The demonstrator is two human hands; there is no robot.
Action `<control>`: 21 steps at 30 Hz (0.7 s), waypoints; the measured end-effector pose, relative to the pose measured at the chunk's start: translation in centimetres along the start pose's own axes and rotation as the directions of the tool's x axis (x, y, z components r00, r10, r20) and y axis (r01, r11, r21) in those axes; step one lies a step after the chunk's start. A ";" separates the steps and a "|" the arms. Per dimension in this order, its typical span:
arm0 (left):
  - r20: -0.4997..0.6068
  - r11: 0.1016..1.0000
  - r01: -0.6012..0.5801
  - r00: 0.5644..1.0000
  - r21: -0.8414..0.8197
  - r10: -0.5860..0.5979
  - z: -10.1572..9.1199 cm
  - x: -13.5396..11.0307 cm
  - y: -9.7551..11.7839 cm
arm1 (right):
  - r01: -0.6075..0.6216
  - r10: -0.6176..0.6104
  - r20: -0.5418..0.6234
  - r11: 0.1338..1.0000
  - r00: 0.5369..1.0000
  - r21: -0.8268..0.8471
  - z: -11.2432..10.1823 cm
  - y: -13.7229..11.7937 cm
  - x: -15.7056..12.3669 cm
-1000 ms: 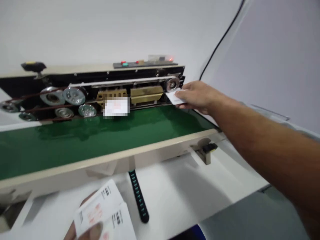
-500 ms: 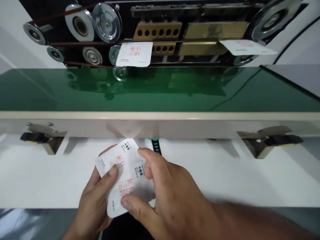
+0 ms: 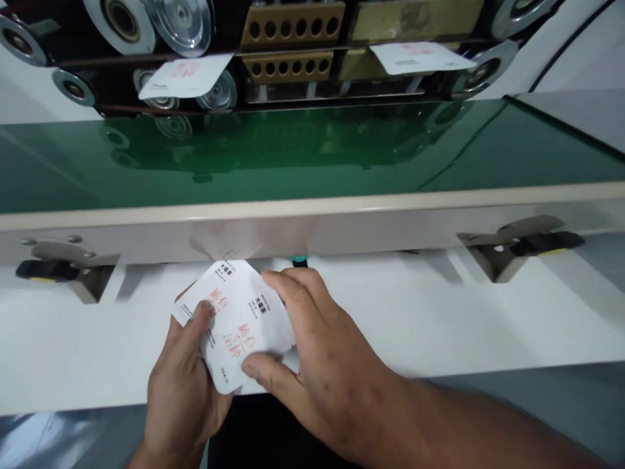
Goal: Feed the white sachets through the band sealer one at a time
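Two white tea sachets with red and black print overlap between my hands, low in the head view. My left hand (image 3: 183, 374) is closed on the left sachet (image 3: 201, 292), its thumb pressed on the red print. The right sachet (image 3: 261, 332) lies partly over it, gripped by my right hand (image 3: 317, 352) with the thumb on its lower edge and the fingers at its upper right side. Whether more sachets lie underneath is hidden by the top ones.
Ahead, a band sealing machine with rollers (image 3: 180, 23) and brass blocks (image 3: 293, 25) carries a left sachet (image 3: 188, 75) and a right sachet (image 3: 420, 57). Before it runs a green conveyor belt (image 3: 303, 156). Black knobs (image 3: 547, 244) stick out over the white ledge (image 3: 381, 312).
The sachets in the machine have shifted left. My right hand has drawn its sachet up closer over the left one, and the view has tilted slightly.
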State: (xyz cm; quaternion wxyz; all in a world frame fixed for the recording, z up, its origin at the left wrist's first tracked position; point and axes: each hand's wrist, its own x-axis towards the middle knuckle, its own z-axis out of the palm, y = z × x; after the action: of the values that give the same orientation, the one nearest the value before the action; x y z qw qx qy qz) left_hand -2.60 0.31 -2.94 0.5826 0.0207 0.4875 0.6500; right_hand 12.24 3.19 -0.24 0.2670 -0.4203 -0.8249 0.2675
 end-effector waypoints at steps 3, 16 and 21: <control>-0.010 1.000 -0.023 1.000 0.003 0.023 0.2 0.0 0.1 | -0.115 0.121 -0.036 0.985 0.992 0.131 0.3 0.2 -0.2; 0.051 0.993 -0.021 0.999 0.112 0.015 0.7 -0.6 -0.2 | -0.021 0.297 -0.387 0.815 0.873 0.579 1.7 -0.1 -0.7; 0.024 0.974 0.103 0.994 0.202 -0.110 -1.0 -0.1 0.3 | 0.119 0.242 -0.530 0.821 0.813 0.558 -0.1 -0.6 -1.1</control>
State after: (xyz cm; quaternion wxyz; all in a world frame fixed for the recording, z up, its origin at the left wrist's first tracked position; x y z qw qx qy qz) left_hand -3.35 -0.35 -3.19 0.6199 0.0646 0.5408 0.5649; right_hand 12.46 1.98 0.00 0.6081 -0.4101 -0.5713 0.3684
